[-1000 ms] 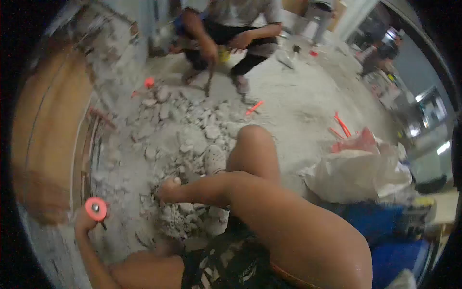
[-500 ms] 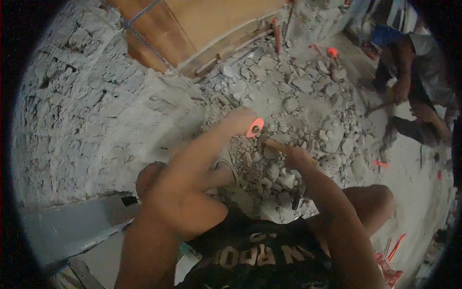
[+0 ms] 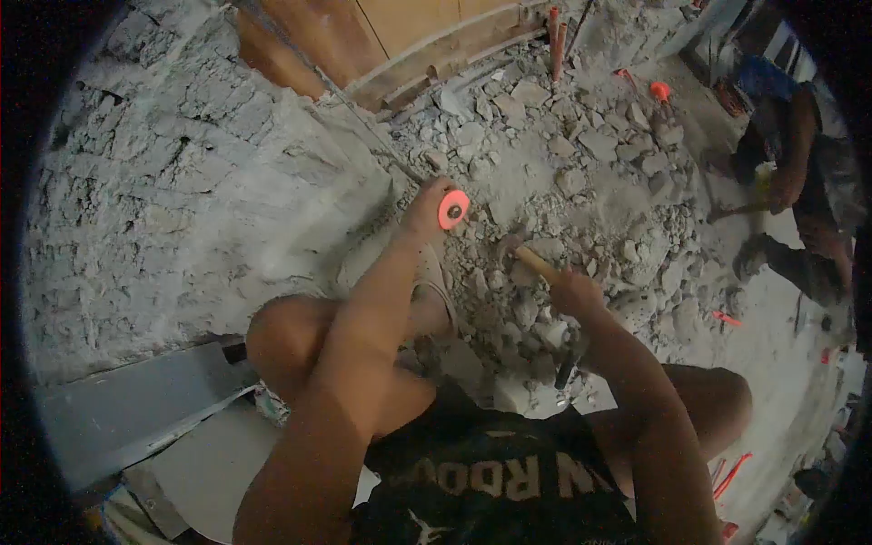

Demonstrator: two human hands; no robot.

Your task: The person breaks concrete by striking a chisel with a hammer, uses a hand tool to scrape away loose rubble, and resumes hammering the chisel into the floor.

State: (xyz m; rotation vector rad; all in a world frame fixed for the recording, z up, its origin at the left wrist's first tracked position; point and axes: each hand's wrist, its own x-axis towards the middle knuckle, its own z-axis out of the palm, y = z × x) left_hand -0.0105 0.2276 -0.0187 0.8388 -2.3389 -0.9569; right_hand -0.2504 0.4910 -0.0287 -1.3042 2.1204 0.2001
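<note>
My left hand [image 3: 423, 211] is closed around a chisel near the foot of the rough wall. The chisel's round pink hand guard [image 3: 452, 210] faces up at me, its struck end showing in the middle. A dark rod runs from my fist up along the wall; where the chisel's tip lies I cannot tell. My right hand [image 3: 576, 292] grips a hammer [image 3: 540, 263] by its wooden handle. The hammer's head hangs over the rubble [image 3: 581, 182], apart from the guard, to its lower right.
A chipped wall [image 3: 182, 182] rises on the left, with wooden panels [image 3: 427, 27] at the top. At right, a co-worker [image 3: 804, 173] crouches with a tool in hand. A grey board [image 3: 145, 409] lies lower left. A dark-handled tool [image 3: 569, 371] rests in the rubble before me.
My left hand and the chisel have moved left toward the wall, and the guard has turned to face me. The hammer head, close by the guard before, is now farther from it.
</note>
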